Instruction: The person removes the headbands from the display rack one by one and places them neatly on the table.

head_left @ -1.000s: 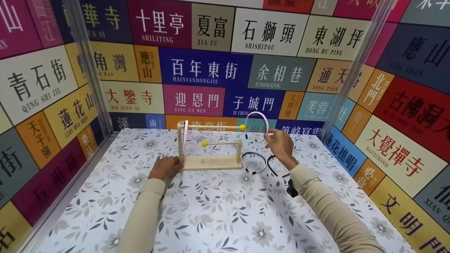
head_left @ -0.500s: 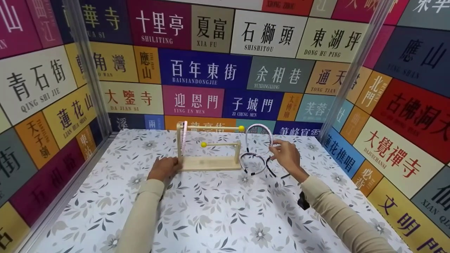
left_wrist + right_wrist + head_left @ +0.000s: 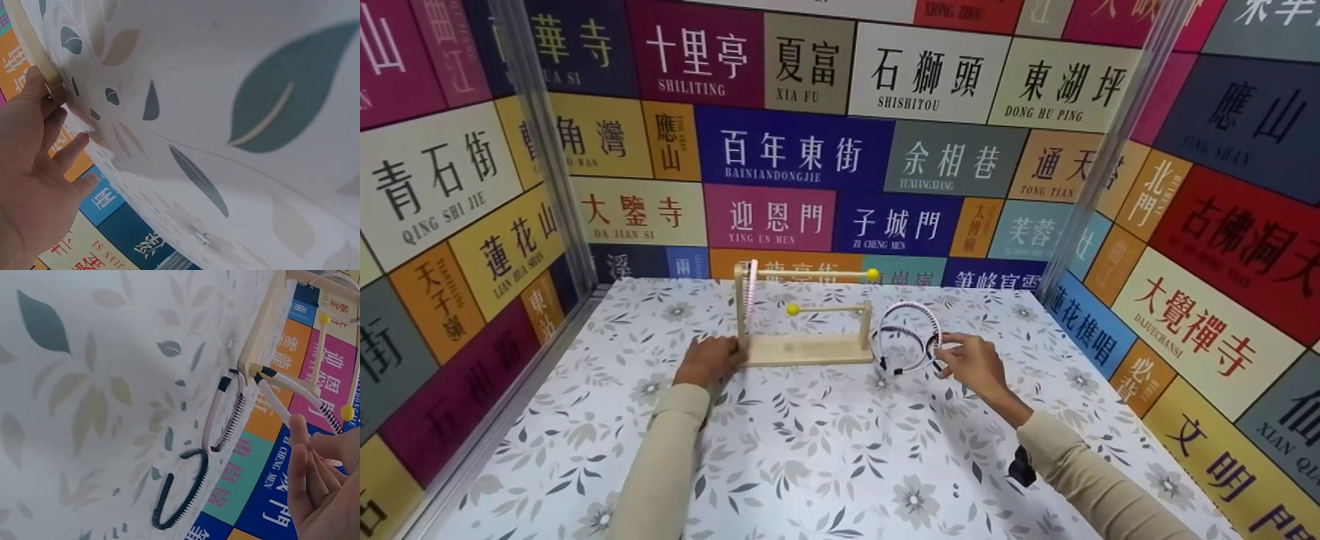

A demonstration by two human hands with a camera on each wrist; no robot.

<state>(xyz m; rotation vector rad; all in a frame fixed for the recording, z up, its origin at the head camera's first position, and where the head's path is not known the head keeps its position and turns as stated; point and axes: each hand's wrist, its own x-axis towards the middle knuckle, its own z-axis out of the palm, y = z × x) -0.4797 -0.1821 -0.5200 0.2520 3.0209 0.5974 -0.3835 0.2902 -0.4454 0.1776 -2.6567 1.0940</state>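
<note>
My left hand (image 3: pixel 709 361) holds the left end of a wooden stand (image 3: pixel 806 349), thumb and forefinger against its edge in the left wrist view. The stand has two posts, each with a rod tipped by a yellow ball (image 3: pixel 872 274). A pinkish-white toothed headband (image 3: pixel 751 296) hangs on the upper rod beside the left post. To the stand's right, my right hand (image 3: pixel 976 365) pinches another pale headband (image 3: pixel 275 398) with black tips, raised off the table. Below it lie a pale headband (image 3: pixel 211 424) and a black headband (image 3: pixel 197 495), partly hidden in the head view.
A white table covering (image 3: pixel 810 450) with grey leaves and flowers lies under everything. Panels with coloured sign patterns (image 3: pixel 795 150) rise behind and at both sides, joined at clear corner strips. A small black object (image 3: pixel 1021 466) sits by my right sleeve.
My right hand has lowered the held headband from beside the upper rod's ball to in front of the lying headbands. The left hand stays at the stand's left end.
</note>
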